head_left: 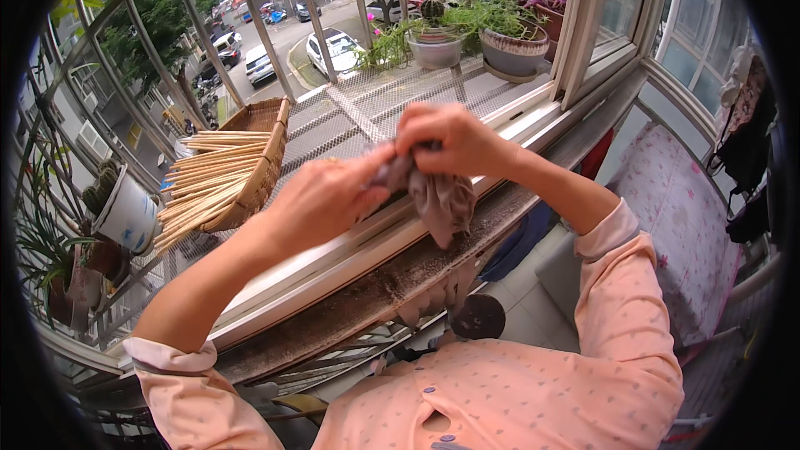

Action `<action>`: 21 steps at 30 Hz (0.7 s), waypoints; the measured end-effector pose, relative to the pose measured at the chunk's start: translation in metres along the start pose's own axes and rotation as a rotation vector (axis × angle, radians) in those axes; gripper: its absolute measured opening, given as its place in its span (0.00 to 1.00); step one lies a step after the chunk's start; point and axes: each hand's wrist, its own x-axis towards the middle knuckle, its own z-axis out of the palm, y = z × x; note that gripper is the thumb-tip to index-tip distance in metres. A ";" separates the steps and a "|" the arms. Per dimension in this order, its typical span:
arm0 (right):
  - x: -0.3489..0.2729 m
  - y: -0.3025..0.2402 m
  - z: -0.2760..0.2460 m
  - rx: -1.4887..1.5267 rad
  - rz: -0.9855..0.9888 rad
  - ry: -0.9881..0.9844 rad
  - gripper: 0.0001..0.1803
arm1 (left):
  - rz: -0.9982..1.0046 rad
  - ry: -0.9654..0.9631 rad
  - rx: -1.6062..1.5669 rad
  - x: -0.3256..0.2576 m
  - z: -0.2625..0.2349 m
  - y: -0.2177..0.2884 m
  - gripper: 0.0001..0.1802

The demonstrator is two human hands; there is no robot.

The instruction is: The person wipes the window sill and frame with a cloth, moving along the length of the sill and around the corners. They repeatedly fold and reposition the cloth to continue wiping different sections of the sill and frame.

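Both my hands meet over the window sill, closed on a greyish-brown cloth (pixel 446 204). My left hand (pixel 333 200) grips its left end, and my right hand (pixel 442 137) pinches it from above. Bunched between the fingers, the cloth hangs down in folds toward the sill's inner edge. Some of the left fingers are blurred. Left of my left hand, on the mesh ledge, a woven basket (pixel 271 150) holds many thin wooden chopsticks (pixel 217 179).
A white window track (pixel 308 283) and a worn brown ledge (pixel 333 333) run below my hands. Potted plants stand on the mesh (pixel 333 117), including a grey bowl pot (pixel 514 54). Metal bars close off the outside. A floral cover (pixel 679 225) lies at right.
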 end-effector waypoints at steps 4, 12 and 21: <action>0.027 0.007 -0.019 0.444 0.203 0.273 0.08 | -0.138 0.315 -0.152 0.023 -0.017 -0.004 0.33; 0.052 0.028 -0.081 0.879 0.097 0.561 0.08 | -0.242 0.449 -0.416 0.067 -0.018 -0.011 0.50; 0.012 0.058 -0.139 1.025 0.047 0.398 0.11 | -0.317 0.067 -1.013 0.120 0.033 -0.021 0.34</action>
